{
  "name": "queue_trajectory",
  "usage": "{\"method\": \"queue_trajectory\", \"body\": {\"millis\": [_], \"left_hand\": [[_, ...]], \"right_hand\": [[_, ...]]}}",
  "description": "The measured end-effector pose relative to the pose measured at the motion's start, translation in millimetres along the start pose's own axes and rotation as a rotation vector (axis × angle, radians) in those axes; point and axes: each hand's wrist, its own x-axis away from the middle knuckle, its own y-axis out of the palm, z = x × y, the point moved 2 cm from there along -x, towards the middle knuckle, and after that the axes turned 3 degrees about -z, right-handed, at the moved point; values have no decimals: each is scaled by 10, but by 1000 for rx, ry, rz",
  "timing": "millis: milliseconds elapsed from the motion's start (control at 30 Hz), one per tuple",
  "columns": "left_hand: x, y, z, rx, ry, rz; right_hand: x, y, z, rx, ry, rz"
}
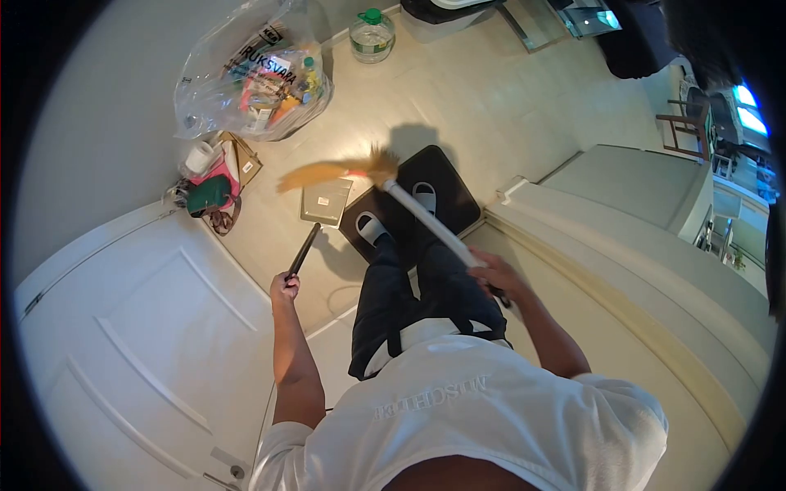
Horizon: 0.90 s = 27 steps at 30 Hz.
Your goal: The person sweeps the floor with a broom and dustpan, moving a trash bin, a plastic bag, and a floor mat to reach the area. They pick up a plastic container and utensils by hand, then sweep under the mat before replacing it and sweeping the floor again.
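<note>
My left hand (285, 286) is closed around the black handle of a dustpan (326, 202), whose grey pan lies toward the floor left of the dark mat. In my right hand (498, 277) is the white handle of a broom (427, 219), gripped near its dark end. The broom's straw-coloured bristles (319, 173) point left and hang over the far edge of the dustpan in this view. My slippered feet stand on the dark doormat (449, 176), with the broom handle crossing in front of the right one.
A clear plastic bag (254, 82) of mixed packaging stands at the far left wall. Near it are a green bag (209, 196), a paper roll (201, 157) and a cardboard piece (246, 164). A large water bottle (372, 41) stands behind. White doors (147, 327) flank the left; a low partition (622, 188) is right.
</note>
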Motion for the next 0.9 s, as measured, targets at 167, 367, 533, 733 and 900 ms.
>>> {"method": "queue_trajectory", "body": {"millis": [167,367,533,733,900], "left_hand": [[77,-157,107,-54,-30,-9],[155,-279,336,-287,61,21],[360,-107,244,-431,296,168],[328,55,239,-449,457,212],[401,212,241,-379,469,208]], "right_hand": [[327,-557,229,-150,20,251],[-1177,-835,88,-1201,-76,-6],[-1705,234,226,-634,-8,156],[-1572,1286,225,-571,30,69],[-1537,1624,112,-772,147,-136]]}}
